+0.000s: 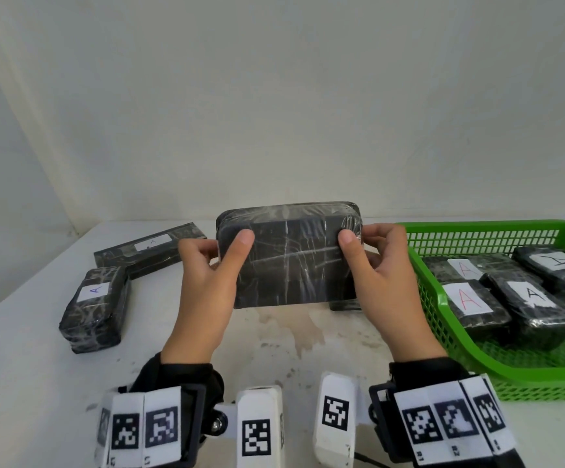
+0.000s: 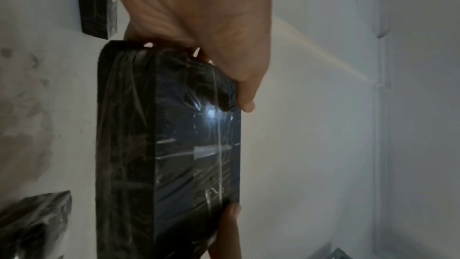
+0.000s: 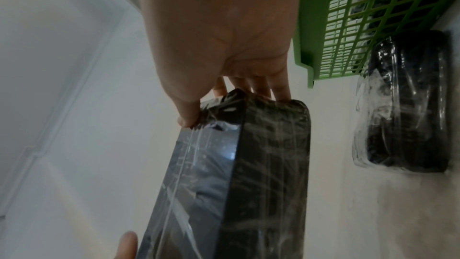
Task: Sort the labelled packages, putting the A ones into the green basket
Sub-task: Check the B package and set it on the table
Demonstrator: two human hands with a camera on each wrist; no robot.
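Note:
Both hands hold one black plastic-wrapped package (image 1: 291, 256) upright above the table's middle, its plain face toward me with no label showing. My left hand (image 1: 206, 265) grips its left end, thumb on the front. My right hand (image 1: 380, 265) grips its right end the same way. In the wrist views the package (image 2: 169, 145) (image 3: 248, 174) is clamped between thumb and fingers. The green basket (image 1: 450, 352) stands at the right with several packages labelled A (image 1: 531, 295) inside. Two packages labelled A lie at the left: a short one (image 1: 95, 310) and a long flat one (image 1: 151, 249).
Another wrapped package (image 3: 408, 105) lies on the table beside the basket's (image 3: 348, 27) near-left corner, mostly hidden behind the held one in the head view. The white table (image 1: 274, 349) is stained in the middle. A pale wall rises behind the table.

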